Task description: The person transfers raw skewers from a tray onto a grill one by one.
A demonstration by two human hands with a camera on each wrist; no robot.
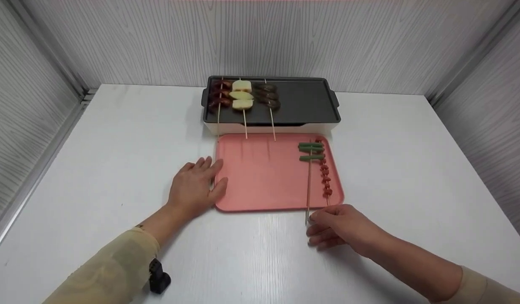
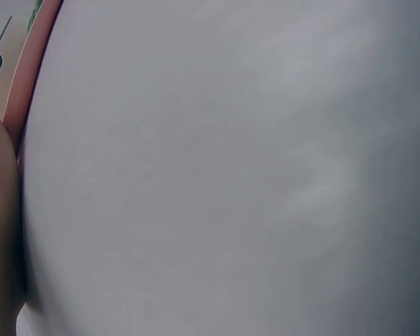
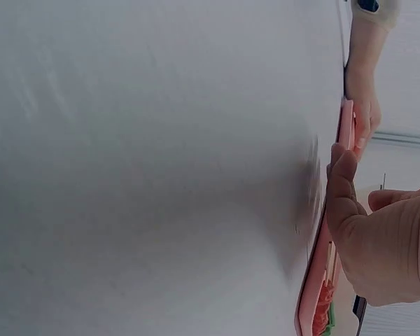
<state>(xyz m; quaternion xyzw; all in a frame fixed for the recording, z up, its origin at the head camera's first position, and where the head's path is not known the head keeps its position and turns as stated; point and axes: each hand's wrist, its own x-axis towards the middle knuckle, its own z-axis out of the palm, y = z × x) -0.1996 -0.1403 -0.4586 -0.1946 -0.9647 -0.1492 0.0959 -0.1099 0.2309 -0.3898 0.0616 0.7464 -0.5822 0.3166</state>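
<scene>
the left hand (image 1: 195, 185) lies flat on the white table (image 1: 116, 139), fingers straight and relaxed, its thumb side touching the left edge of the pink tray (image 1: 264, 177). the left wrist view shows only table, a strip of tray rim (image 2: 29, 77) and a bit of skin. behind the tray stands a dark griddle (image 1: 304, 101) with three loaded skewers (image 1: 243, 96) on its left part, their sticks reaching over the tray's far edge. on the right part of the tray lie a green bean skewer (image 1: 310, 151) and, just right of it, a red skewer (image 1: 325, 175). the right hand (image 1: 336, 228) rests on the table at the tray's near right corner, fingers curled, pinching the near end of the green bean skewer's stick.
</scene>
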